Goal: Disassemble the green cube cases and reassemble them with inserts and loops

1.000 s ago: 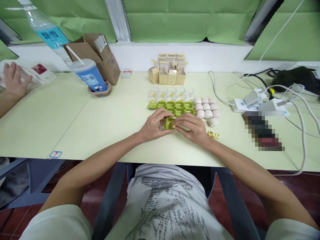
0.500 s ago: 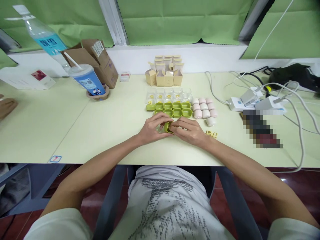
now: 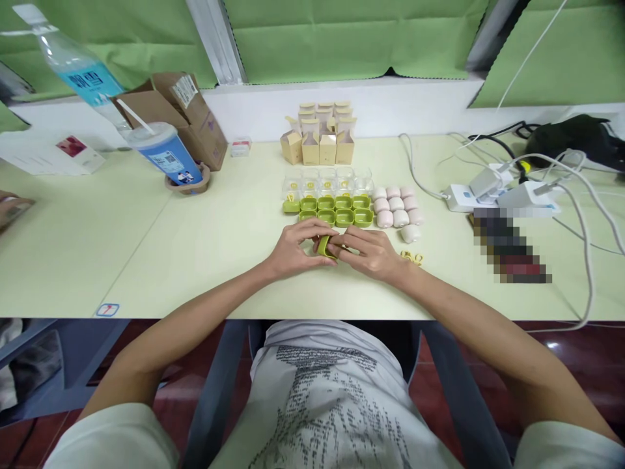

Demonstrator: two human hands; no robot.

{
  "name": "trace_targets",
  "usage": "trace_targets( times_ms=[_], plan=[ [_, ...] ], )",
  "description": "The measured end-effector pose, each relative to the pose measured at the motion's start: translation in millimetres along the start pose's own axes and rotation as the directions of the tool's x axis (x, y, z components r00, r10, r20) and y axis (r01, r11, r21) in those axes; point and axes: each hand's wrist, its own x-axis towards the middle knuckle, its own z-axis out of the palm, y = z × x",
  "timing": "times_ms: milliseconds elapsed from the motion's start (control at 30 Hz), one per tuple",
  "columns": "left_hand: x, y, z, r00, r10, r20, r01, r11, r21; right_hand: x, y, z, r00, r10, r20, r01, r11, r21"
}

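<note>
Left hand (image 3: pixel 293 251) and right hand (image 3: pixel 371 251) meeting over table (image 3: pixel 195 247), middle, a little way in from front edge. Left hand curling fingers, pinching green box (image 3: pixel 323 245). Right hand gripping same box from other side. Green box standing up on its edge, leaning, long side running from near-left to far-right. Other green boxes (image 3: pixel 336 212) lying in rows just behind. Pink lumps (image 3: pixel 396 207) sitting right of rows.

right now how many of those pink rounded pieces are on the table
10. Nine pink pieces sit in a three-by-three block right of the green trays; a tenth piece lies apart in front, near the right hand. None seems hidden.
</note>
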Motion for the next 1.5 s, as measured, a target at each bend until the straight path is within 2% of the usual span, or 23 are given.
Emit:
trace_targets(
  times_ms=[133, 300, 567, 700, 767, 833, 867, 900, 933, 1000, 1033, 1067, 1100, 1133, 1167, 1233, 1333, 1500],
  plan=[
    [1.9, -1.6, 0.0, 0.998, -0.065, 0.003, 0.065, 0.996, -0.064, 2.3, 1.3, -1.2, 0.999, 0.032, -0.04, -0.03, 0.999, 0.045],
    [2.1, -1.4, -1.0, 0.997, -0.079, 0.014, 0.08, 0.989, -0.127, 0.3, 3.2, -1.7, 0.992, 0.12, -0.03, -0.115, 0.986, 0.12],
    [-0.2, -4.0, 2.0, 0.988, -0.141, 0.06, 0.15, 0.969, -0.199, -1.0, 4.7, -1.9, 0.997, 0.013, 0.074, -0.013, 1.0, 0.001],
    [-0.4, -8.9, 5.0, 0.974, -0.197, 0.111, 0.22, 0.941, -0.258, -2.7, 4.9, -0.3, 0.996, 0.002, 0.092, -0.005, 0.999, 0.032],
    [-0.3, -9.6, 4.1, 0.971, -0.203, 0.127, 0.231, 0.936, -0.266, -5.2, 4.7, 1.9, 0.992, 0.05, 0.114, -0.06, 0.994, 0.091],
    [0.1, -8.8, 1.6, 0.964, -0.237, 0.121, 0.261, 0.931, -0.255, -7.3, 4.6, 3.7, 0.979, 0.181, 0.094, -0.195, 0.966, 0.168],
    [0.3, -8.2, 0.4, 0.959, -0.26, 0.109, 0.28, 0.926, -0.252, -7.7, 4.4, 4.2, 0.957, 0.282, 0.068, -0.29, 0.93, 0.224],
    [0.5, -7.5, -0.6, 0.957, -0.275, 0.09, 0.289, 0.922, -0.256, -7.4, 4.0, 4.4, 0.915, 0.4, 0.051, -0.397, 0.87, 0.294],
    [0.7, -7.0, -1.1, 0.958, -0.278, 0.066, 0.286, 0.921, -0.266, -6.4, 3.3, 4.4, 0.851, 0.522, 0.059, -0.502, 0.777, 0.38],
    [1.1, -6.2, -0.5, 0.969, -0.246, 0.012, 0.239, 0.927, -0.29, -3.2, 0.9, 4.9, 0.679, 0.712, 0.177, -0.663, 0.493, 0.563],
    [1.4, -5.9, 0.4, 0.975, -0.221, -0.017, 0.207, 0.935, -0.289, -1.3, -0.4, 5.7, 0.597, 0.752, 0.28, -0.702, 0.321, 0.636],
    [1.7, -5.5, 1.5, 0.979, -0.197, -0.043, 0.178, 0.945, -0.276, 0.3, -1.7, 6.8, 0.534, 0.752, 0.386, -0.713, 0.155, 0.684],
    [1.9, -5.0, 2.5, 0.983, -0.176, -0.06, 0.156, 0.955, -0.251, 1.5, -2.6, 8.2, 0.495, 0.728, 0.475, -0.705, 0.016, 0.709],
    [2.0, -4.4, 3.3, 0.985, -0.16, -0.069, 0.142, 0.966, -0.218, 2.1, -2.9, 9.7, 0.476, 0.698, 0.535, -0.687, -0.084, 0.722],
    [2.0, -3.8, 3.9, 0.986, -0.148, -0.072, 0.132, 0.974, -0.187, 2.2, -2.7, 11.2, 0.471, 0.675, 0.569, -0.669, -0.147, 0.728],
    [1.7, -2.5, 4.1, 0.988, -0.137, -0.068, 0.125, 0.979, -0.164, 1.0, -0.5, 13.0, 0.47, 0.668, 0.577, -0.647, -0.183, 0.74],
    [0.3, -0.6, 3.9, 0.978, -0.207, -0.037, 0.194, 0.957, -0.216, -1.0, 3.8, 12.7, 0.484, 0.701, 0.524, -0.634, -0.131, 0.762],
    [-0.8, 3.2, 6.2, 0.924, -0.373, 0.079, 0.381, 0.9, -0.213, 0.4, 1.3, 10.2, 0.577, 0.678, 0.455, -0.61, -0.012, 0.792]
  ],
)
